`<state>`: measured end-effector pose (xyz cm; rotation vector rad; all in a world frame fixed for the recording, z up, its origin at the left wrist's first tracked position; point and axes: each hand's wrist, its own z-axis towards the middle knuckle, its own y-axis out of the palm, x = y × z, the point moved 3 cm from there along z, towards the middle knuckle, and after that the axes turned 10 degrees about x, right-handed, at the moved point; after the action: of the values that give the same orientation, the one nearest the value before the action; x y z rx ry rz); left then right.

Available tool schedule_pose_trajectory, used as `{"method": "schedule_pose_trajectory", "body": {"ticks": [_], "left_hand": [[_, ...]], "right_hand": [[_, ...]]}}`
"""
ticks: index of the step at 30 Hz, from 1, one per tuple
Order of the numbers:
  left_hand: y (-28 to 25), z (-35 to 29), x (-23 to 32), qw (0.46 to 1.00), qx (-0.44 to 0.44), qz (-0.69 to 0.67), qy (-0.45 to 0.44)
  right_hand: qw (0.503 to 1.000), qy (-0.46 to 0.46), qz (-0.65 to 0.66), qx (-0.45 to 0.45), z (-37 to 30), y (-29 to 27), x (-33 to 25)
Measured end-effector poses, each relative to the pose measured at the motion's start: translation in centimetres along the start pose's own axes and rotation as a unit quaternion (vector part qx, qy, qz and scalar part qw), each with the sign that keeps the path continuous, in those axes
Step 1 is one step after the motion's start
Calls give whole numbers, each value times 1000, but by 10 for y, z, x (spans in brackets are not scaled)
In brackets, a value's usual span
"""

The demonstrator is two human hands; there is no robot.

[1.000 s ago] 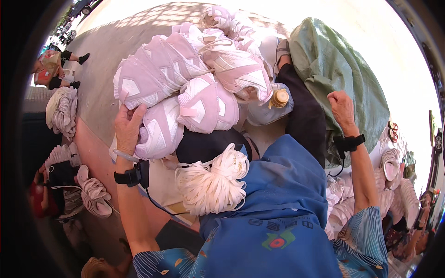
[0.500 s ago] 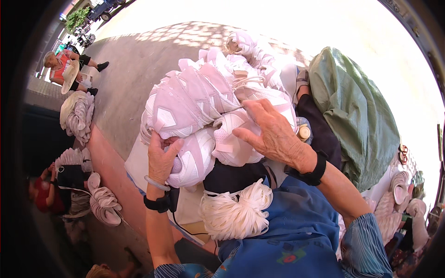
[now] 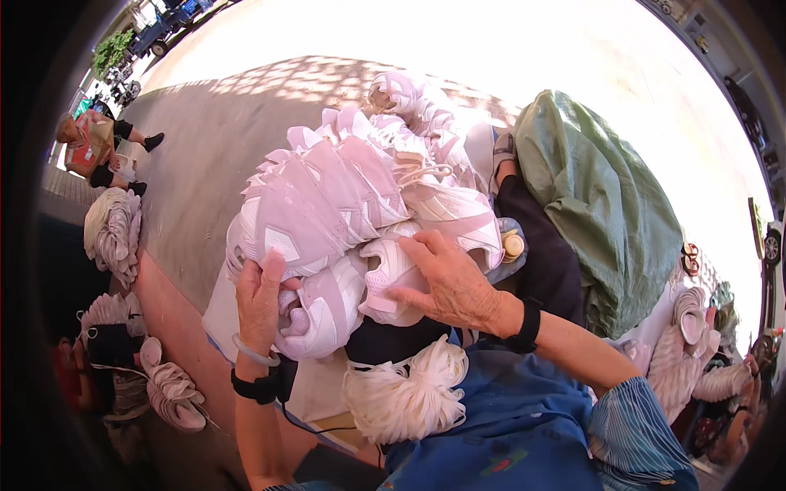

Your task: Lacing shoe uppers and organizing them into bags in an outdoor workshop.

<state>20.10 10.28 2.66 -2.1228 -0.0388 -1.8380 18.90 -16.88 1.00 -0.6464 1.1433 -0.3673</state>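
Note:
Pale pink-and-white shoe uppers are nested in a long stack (image 3: 319, 196) in front of me. My left hand (image 3: 260, 304) is at the stack's near left end, thumb raised and apart; its other fingers are partly hidden beside a lower shoe upper (image 3: 323, 307). Spread over another shoe upper (image 3: 389, 274), my right hand (image 3: 458, 286) has thumb and fingers apart, seemingly touching its near side. A shoe upper with a loose cord (image 3: 458, 213) lies beyond that hand. On my lap rests a bundle of white shoelaces (image 3: 405, 389).
A green cloth-covered bulk (image 3: 602, 213) stands to my right, beside a bottle with a pale cap (image 3: 512, 244). More stacked uppers (image 3: 173, 385) lie at left, others (image 3: 684, 364) at right. A person (image 3: 94, 143) sits far left.
My right hand has come down and nearer, onto the shoe upper. My left thumb has lifted away from the fingers. The whole view has shifted slightly.

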Motion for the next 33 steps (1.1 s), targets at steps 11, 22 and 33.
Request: {"method": "schedule_pose_trajectory", "body": {"ticks": [11,22,33], "left_hand": [[54,-107,62,882,-121,233,392],[16,-146,34,848,-163,305,402],[12,-79,80,972,-13,-146,184]], "right_hand": [[973,133,108,156,75,-66,18],[930,79,338,-119,4,-66,-33],[940,33,335,-51,99,-89,-85]]}}
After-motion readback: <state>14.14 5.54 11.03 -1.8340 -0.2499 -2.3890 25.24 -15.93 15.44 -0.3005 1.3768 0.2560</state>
